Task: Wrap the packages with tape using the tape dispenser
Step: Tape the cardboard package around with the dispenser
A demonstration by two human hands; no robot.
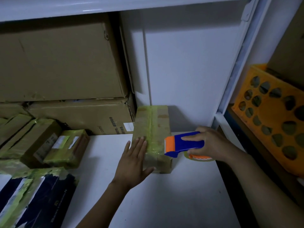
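Observation:
A small cardboard package (156, 122) lies on the white shelf (148, 195), with yellowish tape running along its top. My left hand (134, 162) rests flat on the package's near left part, fingers spread. My right hand (207, 143) grips a blue and orange tape dispenser (182, 143). The dispenser's orange front touches the package's right edge near the front. Its tape roll (199, 157) shows below my hand.
Large cardboard boxes (62, 63) are stacked at the back left. Several taped packages (49, 145) and a dark taped box (32, 195) lie at the left. An orange perforated crate (271, 112) stands on the right, past a white shelf post (230, 79).

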